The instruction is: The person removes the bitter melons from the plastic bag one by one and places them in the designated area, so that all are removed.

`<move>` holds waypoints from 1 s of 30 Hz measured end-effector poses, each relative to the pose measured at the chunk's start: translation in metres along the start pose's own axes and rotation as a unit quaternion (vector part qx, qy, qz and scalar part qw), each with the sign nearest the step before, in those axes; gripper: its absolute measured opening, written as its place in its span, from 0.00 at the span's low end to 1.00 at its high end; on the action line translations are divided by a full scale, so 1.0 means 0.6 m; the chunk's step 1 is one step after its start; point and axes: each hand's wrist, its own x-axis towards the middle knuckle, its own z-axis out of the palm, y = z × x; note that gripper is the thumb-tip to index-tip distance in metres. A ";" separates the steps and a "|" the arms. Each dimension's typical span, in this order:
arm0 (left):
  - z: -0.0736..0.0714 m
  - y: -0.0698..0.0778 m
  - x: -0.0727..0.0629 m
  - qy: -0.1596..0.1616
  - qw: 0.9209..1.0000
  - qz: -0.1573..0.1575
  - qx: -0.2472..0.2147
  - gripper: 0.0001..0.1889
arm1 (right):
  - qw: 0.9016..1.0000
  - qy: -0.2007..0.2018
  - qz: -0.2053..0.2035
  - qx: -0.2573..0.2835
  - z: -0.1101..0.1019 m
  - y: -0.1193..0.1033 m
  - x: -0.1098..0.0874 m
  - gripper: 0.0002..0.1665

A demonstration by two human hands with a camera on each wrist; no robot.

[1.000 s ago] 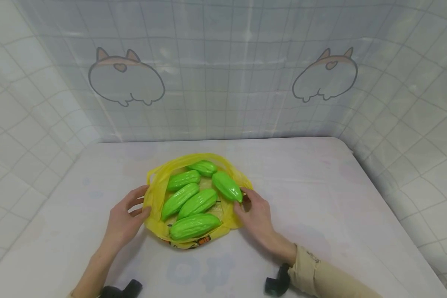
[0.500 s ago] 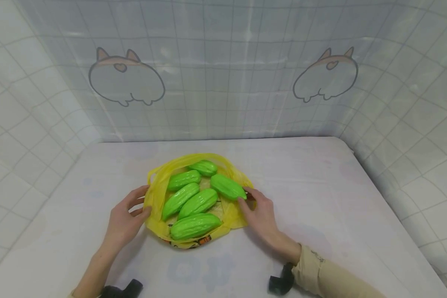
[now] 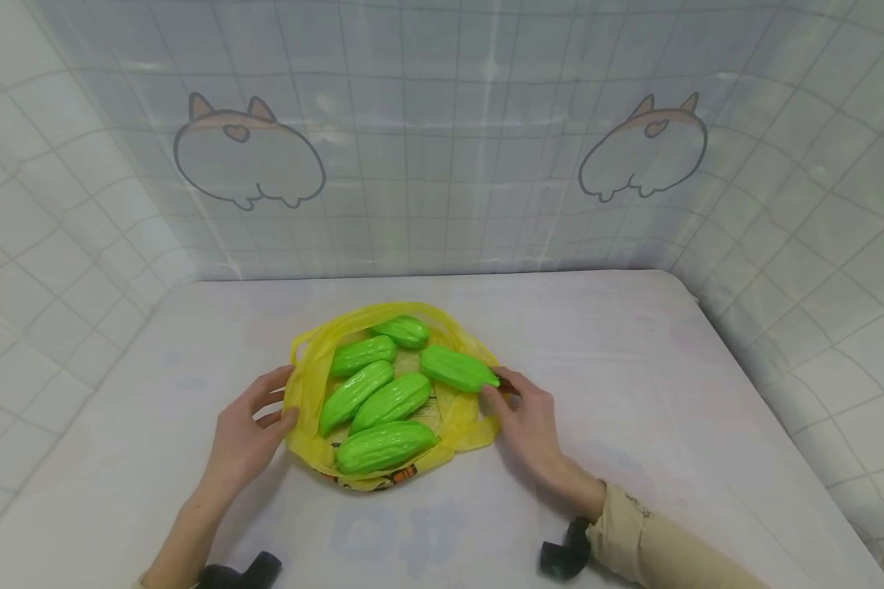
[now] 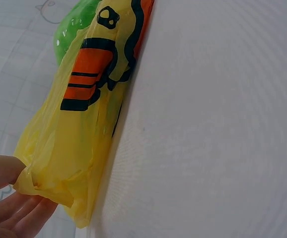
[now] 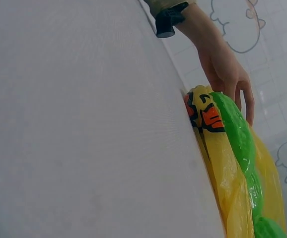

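Note:
A yellow plastic bag (image 3: 305,405) lies with its mouth spread, printed in orange and black. Several glossy green bitter melons (image 3: 385,447) rest in it. My left hand (image 3: 246,429) pinches the bag's left rim between thumb and fingers; the left wrist view shows the bunched bag (image 4: 69,163) there. With thumb and fingers my right hand (image 3: 526,417) pinches the pointed end of one bitter melon (image 3: 457,368), which lies across the bag's right side. In the right wrist view the left hand (image 5: 228,74) appears beyond the bag (image 5: 223,163).
A white cloth with faint prints covers the table (image 3: 619,352). Pale grid-patterned curtains (image 3: 442,164) with dog drawings hang behind and at both sides. Black wrist cameras (image 3: 563,552) sit on both wrists.
My right hand has moved right, drawing the end of its bitter melon with it, so that melon lies flatter across. The bag's lower right part has shifted right. The left hand stays still.

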 end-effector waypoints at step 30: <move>-0.003 0.005 -0.002 0.000 1.000 -0.001 -0.004 0.30 | 0.998 -0.011 0.048 0.043 -0.048 0.035 0.011 0.21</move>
